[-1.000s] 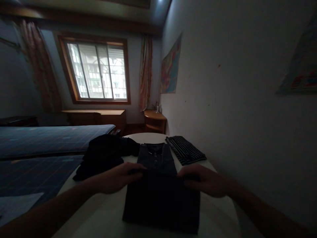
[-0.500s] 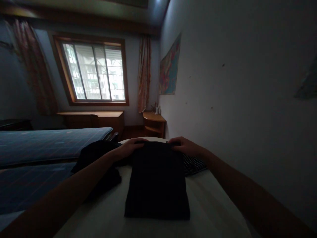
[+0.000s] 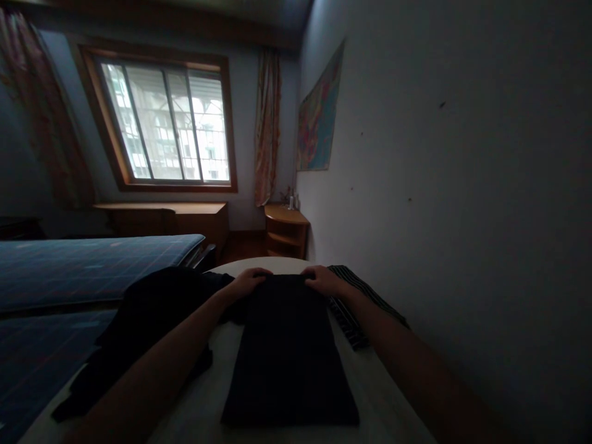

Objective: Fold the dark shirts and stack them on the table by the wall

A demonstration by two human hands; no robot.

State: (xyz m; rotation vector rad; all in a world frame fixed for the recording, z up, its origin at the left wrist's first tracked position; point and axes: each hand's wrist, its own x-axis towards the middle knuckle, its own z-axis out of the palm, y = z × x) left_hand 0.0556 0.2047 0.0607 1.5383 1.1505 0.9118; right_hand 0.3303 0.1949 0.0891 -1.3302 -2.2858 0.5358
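Observation:
A dark folded garment (image 3: pixel 289 351) lies lengthwise on a round white table (image 3: pixel 398 407) in front of me. My left hand (image 3: pixel 247 282) rests on its far left corner with the fingers curled over the edge. My right hand (image 3: pixel 324 280) grips the far right corner the same way. Both arms reach forward over the table. The room is dim, so the cloth's detail is hard to see.
A crumpled dark heap of clothing (image 3: pixel 143 320) lies left of the folded piece. A folded striped garment (image 3: pixel 358 308) lies to its right, close to the wall. A blue bed (image 3: pixel 83 265) stands left, with a wooden desk (image 3: pixel 185 216) and corner shelf (image 3: pixel 284 228) under the window.
Both hands carried the near half of the garment forward and laid it over the buttoned collar end. The hands now rest at the far edge, closer together.

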